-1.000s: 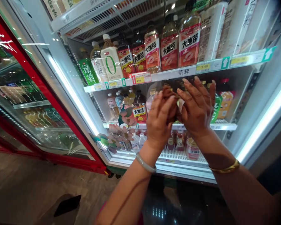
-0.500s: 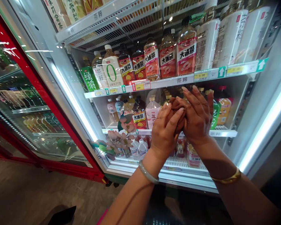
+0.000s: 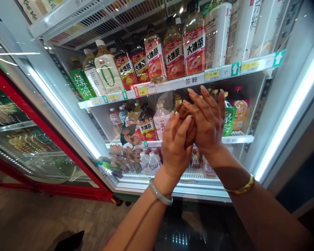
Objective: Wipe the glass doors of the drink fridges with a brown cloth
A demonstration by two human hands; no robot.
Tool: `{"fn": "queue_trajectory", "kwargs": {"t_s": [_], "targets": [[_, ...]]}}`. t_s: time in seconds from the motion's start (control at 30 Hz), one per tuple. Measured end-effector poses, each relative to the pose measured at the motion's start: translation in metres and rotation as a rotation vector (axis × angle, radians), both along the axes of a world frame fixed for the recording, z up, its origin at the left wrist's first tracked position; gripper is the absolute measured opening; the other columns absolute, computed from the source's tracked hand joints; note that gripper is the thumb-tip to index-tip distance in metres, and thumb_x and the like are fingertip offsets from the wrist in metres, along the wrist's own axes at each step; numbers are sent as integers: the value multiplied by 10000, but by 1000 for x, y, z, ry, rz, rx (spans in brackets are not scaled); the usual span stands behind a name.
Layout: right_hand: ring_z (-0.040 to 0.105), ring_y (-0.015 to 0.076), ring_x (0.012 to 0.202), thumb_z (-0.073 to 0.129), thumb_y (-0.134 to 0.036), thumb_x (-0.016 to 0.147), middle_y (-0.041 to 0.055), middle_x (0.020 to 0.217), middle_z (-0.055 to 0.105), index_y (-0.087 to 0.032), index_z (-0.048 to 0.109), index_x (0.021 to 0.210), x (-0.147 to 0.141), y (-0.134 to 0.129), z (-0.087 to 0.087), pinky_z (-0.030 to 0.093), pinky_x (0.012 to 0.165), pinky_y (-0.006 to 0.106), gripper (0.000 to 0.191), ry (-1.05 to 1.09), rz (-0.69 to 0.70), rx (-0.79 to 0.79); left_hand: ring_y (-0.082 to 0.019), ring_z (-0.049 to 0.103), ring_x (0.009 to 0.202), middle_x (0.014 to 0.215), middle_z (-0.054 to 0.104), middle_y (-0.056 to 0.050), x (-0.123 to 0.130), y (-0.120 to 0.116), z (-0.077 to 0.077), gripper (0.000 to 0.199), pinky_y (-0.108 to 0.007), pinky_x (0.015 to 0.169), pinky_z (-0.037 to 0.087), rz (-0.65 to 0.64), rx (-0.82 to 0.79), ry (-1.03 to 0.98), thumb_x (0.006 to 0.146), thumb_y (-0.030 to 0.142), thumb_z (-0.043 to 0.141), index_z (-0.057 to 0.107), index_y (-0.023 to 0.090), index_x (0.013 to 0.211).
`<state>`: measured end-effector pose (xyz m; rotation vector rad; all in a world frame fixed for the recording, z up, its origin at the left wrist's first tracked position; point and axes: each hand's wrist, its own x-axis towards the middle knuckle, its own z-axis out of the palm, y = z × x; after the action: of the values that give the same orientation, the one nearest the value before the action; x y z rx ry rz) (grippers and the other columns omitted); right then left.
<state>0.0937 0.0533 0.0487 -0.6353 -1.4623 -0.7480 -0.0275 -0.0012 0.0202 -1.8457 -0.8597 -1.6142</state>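
My two hands are raised close together in front of the fridge's glass door, over the middle shelf of bottles. My left hand [image 3: 174,143] has its fingers bent inward around a dark reddish-brown shape [image 3: 189,130]; whether this is a held thing or a reflection in the glass I cannot make out. Just right of it, my right hand [image 3: 208,127] has its fingers stretched upward and slightly apart, its back towards me. Its palm is hidden. Behind the hands stand a pink-labelled bottle [image 3: 161,122] and a green-labelled bottle [image 3: 229,118].
Above, a shelf edge [image 3: 170,86] with price tags carries several tea bottles [image 3: 172,52]. Flower decorations [image 3: 128,153] show at the door's lower left. Left of this fridge stands another with a red frame [image 3: 78,160]. Brown floor [image 3: 15,212] lies below.
The view has shifted, so shelves and bottles sit further left and the upper ones look larger. Both hands keep nearly the same pose, close together.
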Motion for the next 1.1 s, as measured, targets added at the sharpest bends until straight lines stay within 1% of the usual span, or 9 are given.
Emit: {"fn": "queue_trajectory", "kwargs": {"t_s": [0.07, 0.17, 0.27, 0.5, 0.6, 0.73, 0.8, 0.97, 1.1], "targets": [[423, 172, 1491, 430, -285, 1050, -44, 1503, 573, -339, 591, 1367, 0, 0, 0, 206, 1316, 517, 359, 5, 26, -9, -281, 450, 1474, 1562, 488, -110, 1, 0, 0, 570, -504, 1213, 415, -30, -13, 36, 951, 190, 575, 458, 295, 1499], [428, 168, 1487, 429, -226, 1037, -22, 1478, 601, -323, 590, 1372, 0, -2, 1, 212, 1312, 514, 384, 6, 54, 11, -274, 430, 1489, 1577, 470, -97, -10, -1, 15, 547, -503, 1233, 384, -28, -5, 39, 955, 162, 548, 481, 308, 1478], [419, 172, 1493, 424, -177, 1021, -11, 1477, 603, -316, 593, 1370, 0, -3, 1, 212, 1309, 527, 412, -10, 46, 29, -264, 378, 1520, 1581, 465, -95, -16, -3, 24, 581, -497, 1277, 304, 20, -7, -93, 938, 122, 537, 466, 287, 1490], [502, 200, 1437, 537, -215, 1007, 33, 1436, 635, -280, 629, 1326, 3, -3, 3, 320, 1266, 509, 339, 7, 82, 53, -281, 426, 1490, 1566, 472, -122, 3, -5, -3, 643, -484, 1206, 429, -34, -28, 76, 916, 118, 571, 432, 287, 1520], [517, 204, 1423, 503, -119, 981, 47, 1442, 629, -264, 663, 1283, 9, -7, 9, 379, 1234, 480, 372, -16, 95, 23, -267, 441, 1482, 1551, 491, -104, -17, -5, 12, 631, -497, 1219, 411, 26, -10, 71, 908, 68, 568, 478, 305, 1486], [511, 184, 1427, 509, -42, 932, 37, 1460, 615, -269, 662, 1294, 22, -11, 16, 435, 1191, 409, 454, -121, 52, 45, -262, 397, 1511, 1572, 476, -103, -39, -8, 33, 732, -494, 1272, 324, 144, 13, -158, 840, 8, 580, 455, 271, 1511], [496, 200, 1440, 578, -75, 917, 30, 1459, 616, -286, 666, 1288, 29, -11, 17, 422, 1195, 418, 435, -122, -11, 63, -271, 368, 1528, 1592, 452, -118, -35, -8, 30, 741, -492, 1272, 323, 142, -3, -152, 832, 0, 584, 450, 249, 1517], [449, 233, 1475, 635, -190, 933, 28, 1509, 568, -327, 646, 1306, 33, -5, 15, 278, 1263, 527, 397, -69, -80, 49, -290, 364, 1531, 1590, 454, -148, -8, -8, 10, 573, -501, 1233, 388, 51, -46, 196, 905, 81, 629, 541, 239, 1449], [454, 212, 1471, 617, -179, 940, 28, 1508, 570, -326, 647, 1300, 31, -3, 14, 266, 1271, 509, 390, -65, -75, 34, -292, 358, 1535, 1609, 432, -135, -15, -10, 19, 597, -532, 1248, 353, 89, -98, 186, 907, 89, 632, 527, 273, 1465]]}}
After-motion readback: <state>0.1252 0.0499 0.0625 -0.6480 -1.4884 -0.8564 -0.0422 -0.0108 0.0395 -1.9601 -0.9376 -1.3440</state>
